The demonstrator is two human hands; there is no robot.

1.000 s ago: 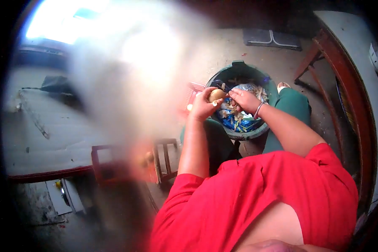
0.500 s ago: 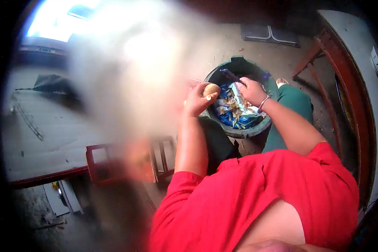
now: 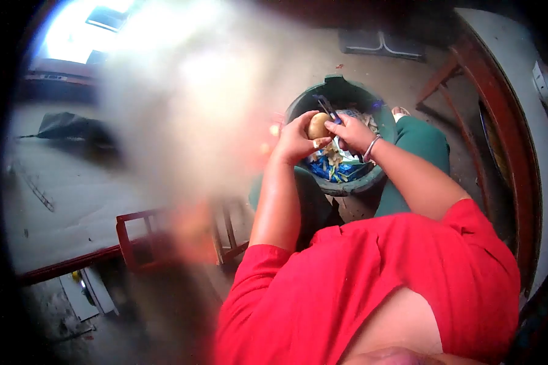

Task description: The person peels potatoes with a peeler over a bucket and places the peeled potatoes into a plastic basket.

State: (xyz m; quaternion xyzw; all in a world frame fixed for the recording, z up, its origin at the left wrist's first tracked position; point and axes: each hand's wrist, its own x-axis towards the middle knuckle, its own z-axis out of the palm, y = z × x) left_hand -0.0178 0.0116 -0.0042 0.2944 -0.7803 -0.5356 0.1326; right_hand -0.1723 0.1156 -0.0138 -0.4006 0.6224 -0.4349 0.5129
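Clock positions are read from the red shirt (image 3: 365, 267), nearest the camera. At 12 o'clock, the left hand (image 3: 296, 140) is wrapped around a round tan item (image 3: 318, 126). The right hand (image 3: 354, 134), close beside it at the item's 3 o'clock side, grips a dark tool (image 3: 327, 107); tool-to-item contact cannot be determined. Below both: a green bin (image 3: 354, 188) containing scraps (image 3: 333, 159). At 1 to 2 o'clock: a wooden-framed table (image 3: 523, 146). At 9 to 10 o'clock: a white-topped table (image 3: 73, 213). Farthest, at 12 o'clock: a dark flat object (image 3: 380, 45).
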